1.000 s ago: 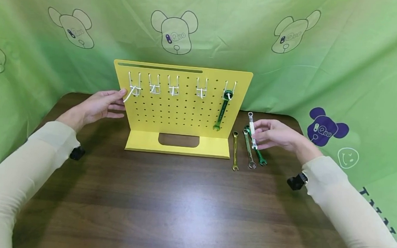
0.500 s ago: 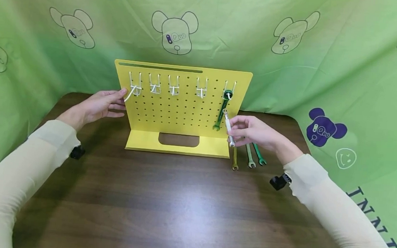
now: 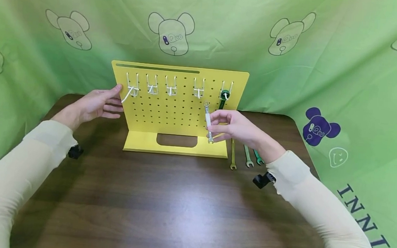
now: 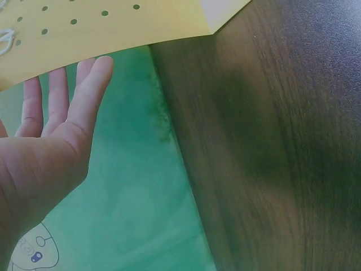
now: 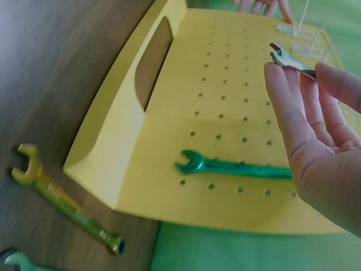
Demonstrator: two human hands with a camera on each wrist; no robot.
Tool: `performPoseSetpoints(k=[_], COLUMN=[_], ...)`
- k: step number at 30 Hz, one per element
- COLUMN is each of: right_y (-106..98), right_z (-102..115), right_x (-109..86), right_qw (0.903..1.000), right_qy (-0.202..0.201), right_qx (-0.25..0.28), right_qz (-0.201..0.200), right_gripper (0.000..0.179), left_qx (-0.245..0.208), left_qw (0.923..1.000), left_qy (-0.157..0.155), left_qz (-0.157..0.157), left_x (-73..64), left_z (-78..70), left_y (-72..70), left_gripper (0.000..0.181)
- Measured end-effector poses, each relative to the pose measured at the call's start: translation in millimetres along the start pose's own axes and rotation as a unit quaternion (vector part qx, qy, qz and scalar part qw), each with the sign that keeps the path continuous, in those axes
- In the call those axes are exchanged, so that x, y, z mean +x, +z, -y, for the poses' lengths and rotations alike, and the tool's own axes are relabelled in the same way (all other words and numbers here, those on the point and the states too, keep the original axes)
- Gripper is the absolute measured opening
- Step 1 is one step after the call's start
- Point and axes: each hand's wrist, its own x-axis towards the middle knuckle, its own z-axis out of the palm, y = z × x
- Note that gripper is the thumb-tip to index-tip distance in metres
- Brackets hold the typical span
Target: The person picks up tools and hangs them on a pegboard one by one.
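My right hand (image 3: 235, 127) pinches a silver combination wrench (image 3: 208, 121) with a white middle band, held upright before the yellow pegboard (image 3: 174, 116). In the right wrist view, the silver wrench's open end (image 5: 277, 55) sticks out past the fingertips. A green wrench (image 5: 242, 169) hangs by its ring from the rightmost hook, partly behind the right hand in the head view. At the board's left edge, my left hand (image 3: 96, 102) touches the edge with its thumb, the other fingers extended beside and partly behind it (image 4: 56, 124).
On the table (image 3: 164, 203), right of the board, lie a gold wrench (image 3: 233, 156), a pale green-looking wrench (image 3: 248, 157) and a green wrench (image 3: 259, 158), partly hidden by the right arm. Several white hooks (image 3: 198, 92) line the board's upper part. A green curtain (image 3: 226, 32) hangs behind.
My right hand has carried the silver wrench leftward from above the loose wrenches to in front of the board's right half. The left hand has stayed at the board's left edge.
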Motion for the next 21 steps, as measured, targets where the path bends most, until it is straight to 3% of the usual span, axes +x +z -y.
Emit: performPoseSetpoints(k=[21], right_y=[14], right_z=[11], right_x=[8.3], right_qw=[0.9999], right_qy=[-0.009], right_qx=[0.009], right_qz=[-0.003], right_gripper=[0.024], left_qx=[0.001], left_qw=[1.0], left_qy=[-0.002], left_qz=[-0.009], left_x=[5.4], left_z=[3.4], left_y=[-3.8], left_gripper=[0.077])
